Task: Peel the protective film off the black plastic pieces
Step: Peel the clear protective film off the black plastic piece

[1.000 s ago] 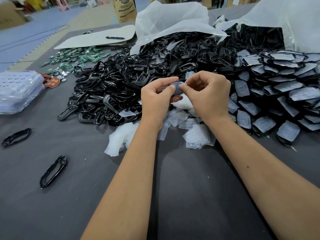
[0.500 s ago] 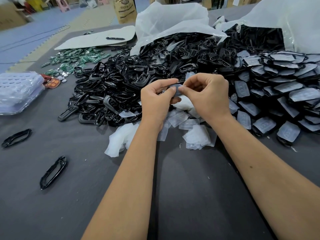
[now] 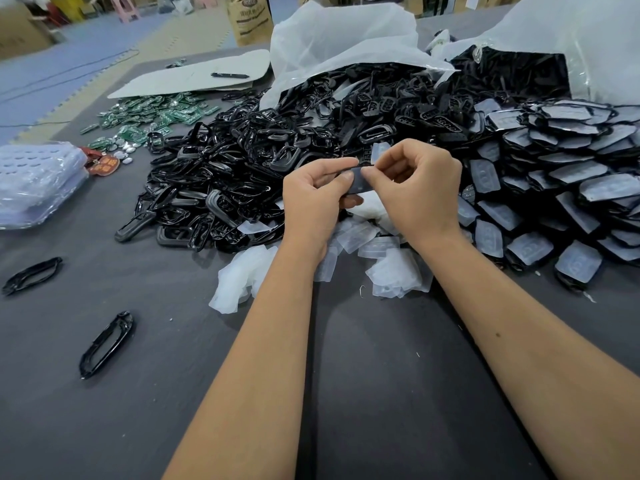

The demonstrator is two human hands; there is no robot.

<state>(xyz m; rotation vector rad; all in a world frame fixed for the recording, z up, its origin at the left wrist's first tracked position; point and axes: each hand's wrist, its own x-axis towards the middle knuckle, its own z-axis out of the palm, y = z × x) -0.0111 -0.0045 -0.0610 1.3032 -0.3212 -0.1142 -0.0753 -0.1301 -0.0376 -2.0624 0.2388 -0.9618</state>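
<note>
My left hand (image 3: 313,199) grips a small black plastic piece (image 3: 356,184) above the table, thumb on top and fingers beneath. My right hand (image 3: 420,192) pinches the clear protective film (image 3: 379,152) at the piece's upper edge, and a flap of film stands up behind my fingers. Most of the piece is hidden by both hands. Film-covered black pieces (image 3: 568,188) lie stacked at the right. A heap of peeled films (image 3: 381,258) lies under my wrists.
A big pile of glossy black frames (image 3: 225,188) spreads left of my hands, spilling from white plastic bags (image 3: 339,39). Two loose frames (image 3: 105,344) lie at the front left. Green circuit boards (image 3: 152,116) and clear trays (image 3: 34,181) sit far left on the grey table (image 3: 381,393).
My hands have stayed in place. My right thumb and finger have lifted a flap of film off the piece, which now shows more of its bare face.
</note>
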